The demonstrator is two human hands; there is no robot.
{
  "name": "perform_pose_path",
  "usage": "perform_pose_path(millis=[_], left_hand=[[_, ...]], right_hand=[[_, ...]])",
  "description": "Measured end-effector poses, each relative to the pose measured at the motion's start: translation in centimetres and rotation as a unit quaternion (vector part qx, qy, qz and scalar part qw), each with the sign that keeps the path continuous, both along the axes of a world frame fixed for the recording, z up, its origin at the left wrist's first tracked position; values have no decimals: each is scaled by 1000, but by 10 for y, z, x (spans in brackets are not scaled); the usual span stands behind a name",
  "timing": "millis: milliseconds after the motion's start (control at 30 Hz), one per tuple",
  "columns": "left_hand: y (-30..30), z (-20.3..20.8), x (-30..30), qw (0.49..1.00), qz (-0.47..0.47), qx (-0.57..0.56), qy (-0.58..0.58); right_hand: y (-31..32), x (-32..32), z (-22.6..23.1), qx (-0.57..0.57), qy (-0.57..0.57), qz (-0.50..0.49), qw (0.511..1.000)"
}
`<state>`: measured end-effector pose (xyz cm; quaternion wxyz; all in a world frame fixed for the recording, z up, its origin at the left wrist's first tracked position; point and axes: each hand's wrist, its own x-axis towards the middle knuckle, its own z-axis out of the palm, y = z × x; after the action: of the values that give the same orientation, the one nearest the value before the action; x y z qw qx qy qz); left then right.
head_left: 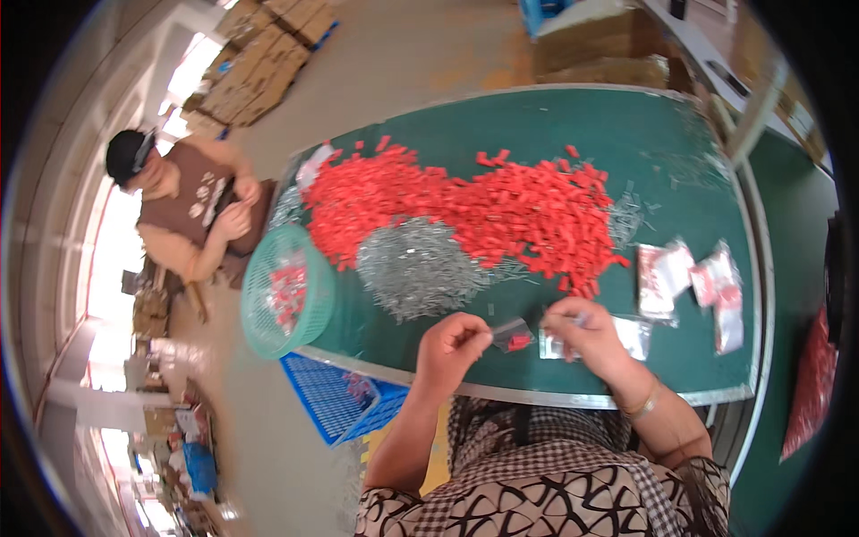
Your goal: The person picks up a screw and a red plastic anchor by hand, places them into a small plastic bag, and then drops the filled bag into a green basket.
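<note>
My left hand (454,351) is closed in a pinch on the edge of a small clear plastic bag (514,336), which holds a few red pieces. To the right of it, my right hand (586,336) has its fingers curled together, slightly blurred; whether something small is between them is hidden. Beneath and beside that hand lie flat clear plastic bags (633,337) on the green tabletop (394,345). Beyond my hands spreads a big heap of small red plastic pieces (537,210), with a pile of grey metal screws or nails (416,268) in front of it.
Filled bags (662,273) lie at the right of the table. A green basket (253,313) with bagged pieces stands at the left edge, above a blue crate (327,398). A person (192,201) sits beyond the left end. Cardboard boxes (608,45) stand behind the table.
</note>
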<state>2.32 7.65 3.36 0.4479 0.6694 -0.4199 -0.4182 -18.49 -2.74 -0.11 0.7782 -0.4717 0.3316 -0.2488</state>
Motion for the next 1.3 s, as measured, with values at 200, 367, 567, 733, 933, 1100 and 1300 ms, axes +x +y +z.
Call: perform_pose_path(millis=[200, 367, 567, 733, 933, 1100, 1300], left_hand=[[48, 22, 110, 811, 354, -370, 282], [37, 6, 72, 874, 323, -224, 285], [1, -26, -20, 985, 72, -123, -99], [-27, -15, -43, 926, -15, -223, -306], [-37, -4, -60, 930, -114, -220, -272], [-39, -12, -63, 936, -75, -215, -270], [-30, -16, -48, 991, 43, -83, 96]], right_hand=[[-5, -8, -8, 172, -255, 49, 950], [-11, 2, -17, 221, -285, 82, 929], [-8, 8, -10, 192, -264, 76, 942], [-5, 3, -12, 96, -198, 109, 969], [6, 6, -19, -42, -112, 107, 987], [6, 6, -7, -93, -34, 93, 991], [3, 1, -5, -112, 43, 123, 985]])
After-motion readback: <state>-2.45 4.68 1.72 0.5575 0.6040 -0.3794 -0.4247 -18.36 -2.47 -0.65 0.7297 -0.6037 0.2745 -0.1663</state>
